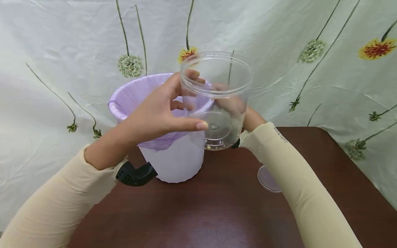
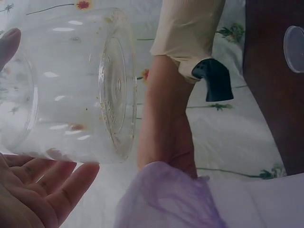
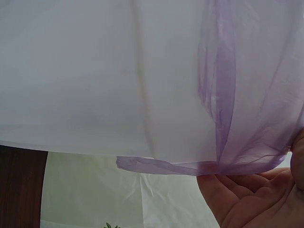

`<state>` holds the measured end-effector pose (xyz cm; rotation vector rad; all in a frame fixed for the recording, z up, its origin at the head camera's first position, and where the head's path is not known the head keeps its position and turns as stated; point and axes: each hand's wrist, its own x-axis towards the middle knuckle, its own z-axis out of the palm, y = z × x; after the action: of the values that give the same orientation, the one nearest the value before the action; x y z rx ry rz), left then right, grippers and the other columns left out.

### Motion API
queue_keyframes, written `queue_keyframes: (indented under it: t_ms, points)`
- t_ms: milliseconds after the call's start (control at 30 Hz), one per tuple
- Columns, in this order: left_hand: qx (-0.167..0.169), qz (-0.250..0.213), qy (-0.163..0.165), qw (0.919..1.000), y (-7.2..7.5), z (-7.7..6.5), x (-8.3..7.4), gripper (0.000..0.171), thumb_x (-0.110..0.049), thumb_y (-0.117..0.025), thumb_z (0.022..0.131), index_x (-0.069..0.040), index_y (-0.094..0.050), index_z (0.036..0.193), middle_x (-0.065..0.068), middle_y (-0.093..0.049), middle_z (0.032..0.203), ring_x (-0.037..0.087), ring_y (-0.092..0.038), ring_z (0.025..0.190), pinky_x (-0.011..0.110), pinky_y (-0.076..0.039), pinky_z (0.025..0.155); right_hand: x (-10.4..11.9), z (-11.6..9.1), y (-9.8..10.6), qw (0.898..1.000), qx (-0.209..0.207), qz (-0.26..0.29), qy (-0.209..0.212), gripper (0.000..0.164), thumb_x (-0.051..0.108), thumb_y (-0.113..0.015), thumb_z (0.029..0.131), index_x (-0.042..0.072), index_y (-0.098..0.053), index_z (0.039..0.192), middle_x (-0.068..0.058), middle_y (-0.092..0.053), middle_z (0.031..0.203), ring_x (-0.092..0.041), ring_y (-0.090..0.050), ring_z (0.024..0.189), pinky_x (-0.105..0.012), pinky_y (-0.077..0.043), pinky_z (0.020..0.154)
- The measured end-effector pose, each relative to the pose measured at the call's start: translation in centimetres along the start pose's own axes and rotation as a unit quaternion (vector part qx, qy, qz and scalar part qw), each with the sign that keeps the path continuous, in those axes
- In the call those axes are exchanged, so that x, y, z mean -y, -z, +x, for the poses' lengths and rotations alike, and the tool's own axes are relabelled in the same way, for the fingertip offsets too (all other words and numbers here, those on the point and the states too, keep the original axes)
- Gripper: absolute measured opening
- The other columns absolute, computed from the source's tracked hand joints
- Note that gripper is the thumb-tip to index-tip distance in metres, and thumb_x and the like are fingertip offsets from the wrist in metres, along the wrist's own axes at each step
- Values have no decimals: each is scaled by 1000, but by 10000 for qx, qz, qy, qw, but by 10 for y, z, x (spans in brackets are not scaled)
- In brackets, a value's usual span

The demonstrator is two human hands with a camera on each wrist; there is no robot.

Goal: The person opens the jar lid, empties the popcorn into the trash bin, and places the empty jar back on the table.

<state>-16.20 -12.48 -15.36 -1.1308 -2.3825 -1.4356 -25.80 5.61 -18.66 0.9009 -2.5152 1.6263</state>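
Note:
My left hand (image 1: 161, 106) grips a clear plastic jar (image 1: 227, 124) from its left side, thumb on the near wall and fingers round the far wall. Lidless and mouth up, the jar is tilted slightly, with a few small crumbs at its bottom. It hangs in front of a white trash bin (image 1: 176, 162) that has a purple liner (image 1: 130, 98) folded over its rim. Behind the jar, partly seen through it, my right hand (image 3: 256, 199) holds the lined bin by its rim; the liner covers some of its fingertips.
A round clear lid (image 1: 268, 179) lies on the dark brown table (image 1: 217, 213), partly hidden by my right sleeve (image 1: 297, 179). A pale flowered cloth (image 1: 273, 31) hangs behind the table. Black wrist mounts (image 1: 136, 174) stick out below the sleeves.

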Motion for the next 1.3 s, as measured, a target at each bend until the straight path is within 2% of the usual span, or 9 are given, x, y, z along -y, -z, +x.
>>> queue_keyframes:
  t_ms: [100,167,333,433,733,833,1000,1100,1300]
  points:
    - [140,-135,-25,9998,-8,-6,10,76,-5,-77,68,-5,-32,129,2,-40,130,16,-50,104,31,-45,84,-10,8,0,9999,-64,20,-135,22,10,-38,93,-1,-57,90,-5,-53,71,-14,-48,67,-23,-40,61]
    - [243,-243,-62,9994,-15,-10,17,76,-6,-78,68,-4,-32,129,4,-39,131,19,-48,108,31,-45,85,-23,19,0,9987,-142,39,-495,22,14,-39,93,6,-55,80,1,-46,63,-10,-42,57,-21,-36,52]
    - [461,-344,-45,9983,-32,-26,34,87,-13,-80,66,-5,-28,135,3,-37,133,17,-42,117,30,-41,90,-42,32,-1,9977,-143,152,-650,23,15,-39,93,7,-49,73,1,-39,59,-11,-35,51,-23,-30,48]
    - [547,-374,37,9978,-42,-35,43,92,-15,-81,66,-9,-25,138,2,-38,133,15,-41,118,31,-40,92,-41,33,-2,9969,-261,146,-723,23,14,-38,92,6,-45,71,2,-38,57,-9,-33,50,-23,-29,48]
    - [943,-775,462,9914,-75,-54,78,94,-17,-83,63,-11,-26,138,0,-38,134,14,-39,120,34,-37,95,-41,34,-1,9968,-299,209,-717,29,17,-37,94,-5,-55,98,-5,-48,74,-9,-42,60,-22,-38,59]
    - [1026,-858,605,9892,-87,-59,95,93,-20,-83,62,-14,-27,137,-1,-38,133,15,-38,121,36,-35,96,-40,35,0,9968,-267,9,-747,28,19,-36,95,-2,-55,95,-2,-42,67,-10,-37,55,-23,-32,53]
    - [1125,-920,692,9870,-107,-70,121,92,-25,-83,61,-20,-28,135,-3,-37,132,14,-37,122,34,-35,97,-41,35,0,9974,-197,86,-691,28,18,-35,95,-2,-54,95,-3,-43,69,-12,-37,57,-25,-32,54]
    - [1167,-1032,722,9852,-118,-77,133,93,-23,-84,61,-19,-27,135,-2,-37,133,13,-37,122,32,-34,97,-41,35,-1,9973,-167,236,-677,29,16,-34,95,-5,-54,98,-5,-47,77,-12,-42,63,-24,-36,58]
    - [1148,-1440,828,9794,-136,-87,154,95,-17,-83,62,-16,-24,137,4,-34,134,22,-36,124,33,-32,99,-43,34,-1,9961,-126,492,-727,32,15,-35,95,-6,-54,107,-14,-54,100,-12,-50,81,-22,-43,72]
